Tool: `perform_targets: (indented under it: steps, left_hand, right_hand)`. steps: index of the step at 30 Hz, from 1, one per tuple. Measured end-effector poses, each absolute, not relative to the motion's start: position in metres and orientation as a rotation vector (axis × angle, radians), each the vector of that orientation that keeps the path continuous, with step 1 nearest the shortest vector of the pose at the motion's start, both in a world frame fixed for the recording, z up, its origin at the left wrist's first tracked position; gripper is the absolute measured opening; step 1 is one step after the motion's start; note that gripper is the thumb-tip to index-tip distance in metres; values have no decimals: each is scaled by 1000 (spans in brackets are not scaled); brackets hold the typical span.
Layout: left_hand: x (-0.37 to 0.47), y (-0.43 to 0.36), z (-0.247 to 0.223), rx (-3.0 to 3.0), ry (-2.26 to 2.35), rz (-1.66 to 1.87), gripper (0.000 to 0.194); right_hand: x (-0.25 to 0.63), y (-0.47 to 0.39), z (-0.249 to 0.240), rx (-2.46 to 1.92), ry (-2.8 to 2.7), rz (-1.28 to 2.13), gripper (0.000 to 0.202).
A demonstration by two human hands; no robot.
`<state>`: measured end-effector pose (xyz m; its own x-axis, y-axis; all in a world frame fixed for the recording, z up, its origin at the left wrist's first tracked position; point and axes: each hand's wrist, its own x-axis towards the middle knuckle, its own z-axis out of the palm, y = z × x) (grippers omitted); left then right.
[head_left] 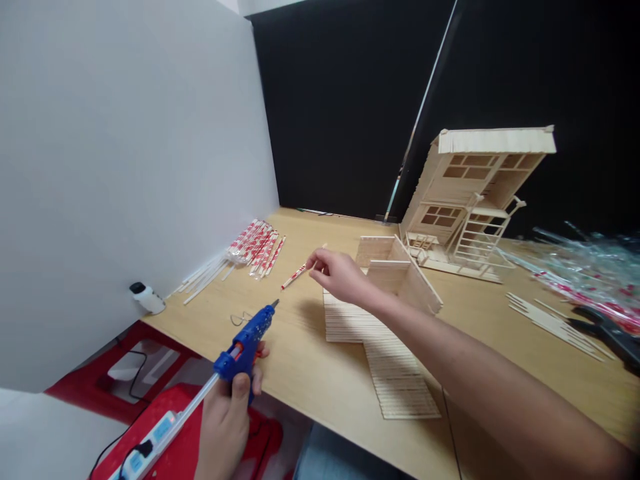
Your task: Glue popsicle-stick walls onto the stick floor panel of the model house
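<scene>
My left hand (227, 417) is wrapped round the handle of a blue glue gun (253, 337) with a long clear glue stick (193, 403) in its rear end. The nozzle points up and to the right, just over the table. In my right hand (336, 270), the fingers pinch a thin stick in a red-and-white printed wrapper (294, 276), apparently wrapped chopsticks. The fingertips hide part of it. Under my right forearm lies a stick-built platform (400, 380) with low upright walls (425, 287) at its far side.
Wrapped sticks in a pile (255, 243) and bare white sticks (203, 277) lie by the grey wall. A two-storey wooden model house (467, 200) stands at the back right. Plastic wrappers (595, 267), loose sticks (555, 323), a white bottle (149, 300) and a power strip (150, 443) are also around.
</scene>
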<state>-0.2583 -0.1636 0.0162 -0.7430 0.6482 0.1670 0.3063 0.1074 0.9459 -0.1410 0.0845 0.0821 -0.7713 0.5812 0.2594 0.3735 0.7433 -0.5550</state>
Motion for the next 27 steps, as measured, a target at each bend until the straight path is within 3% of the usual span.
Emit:
perform_targets:
  steps: [4,7,12,17,22,27]
  left_hand:
    - [-246,-156,16,914,2083,1700,71]
    - [-248,-161,14,911,2067,1718,72]
    - [-267,-181,11,955,2121,1649,72]
    - [-282,-191,11,929,2112,1708,61]
    - [-282,-191,10,959,2140,1692,54]
    - [-265,-185,7,807,2290,1526,47]
  right_hand:
    - [-143,72,64,-765,-2725,616,21]
    - [-164,62,54,-807,-2843,570,38]
    - [-215,67,41,-959,-2868,487,35]
    - [-243,84,33,-868,-2840,514,46]
    - [-214,81,37,-676,-2800,542,69]
    - [-127,54,50,-422,-2706,569,52]
